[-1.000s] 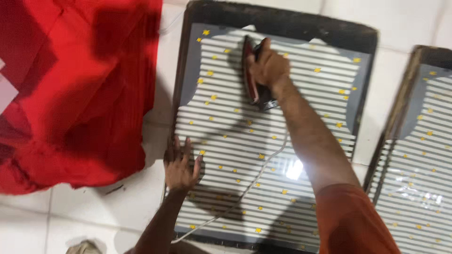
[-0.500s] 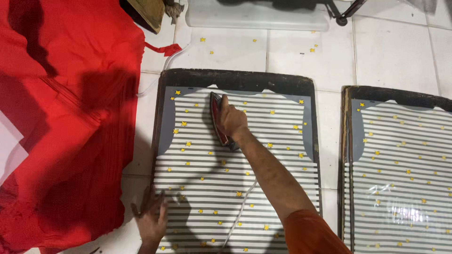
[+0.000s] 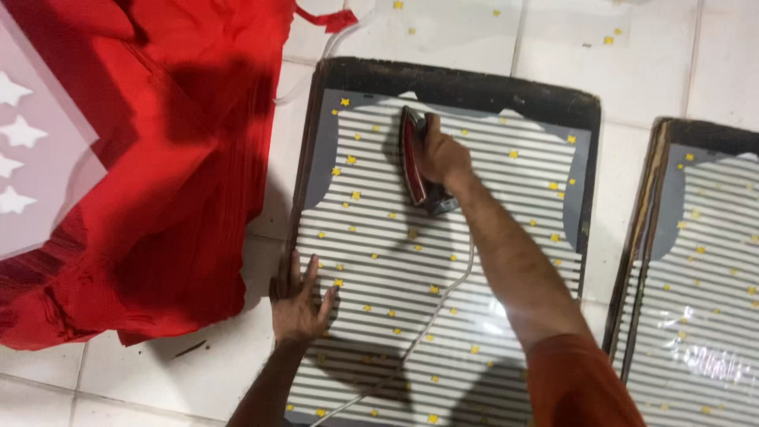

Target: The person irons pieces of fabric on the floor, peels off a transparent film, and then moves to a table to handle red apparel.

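Observation:
My right hand [image 3: 443, 155] grips the handle of a red and black iron [image 3: 413, 162] pressed on a striped sheet with yellow stars [image 3: 443, 269]. That sheet lies on a dark board [image 3: 458, 83] on the tiled floor. A white cord [image 3: 427, 316] runs from the iron down across the sheet. My left hand [image 3: 299, 299] lies flat with fingers spread on the sheet's left edge, holding it down.
A pile of red fabric [image 3: 158, 158] covers the floor at left, with a pale sheet of white stars [image 3: 32, 174] at the far left. A second board with a striped sheet under shiny film [image 3: 704, 277] lies at right. White tiles [image 3: 158, 372] show below.
The view has shifted. My right hand has kept the iron on the upper part of the striped sheet. My left hand still presses the sheet's left edge.

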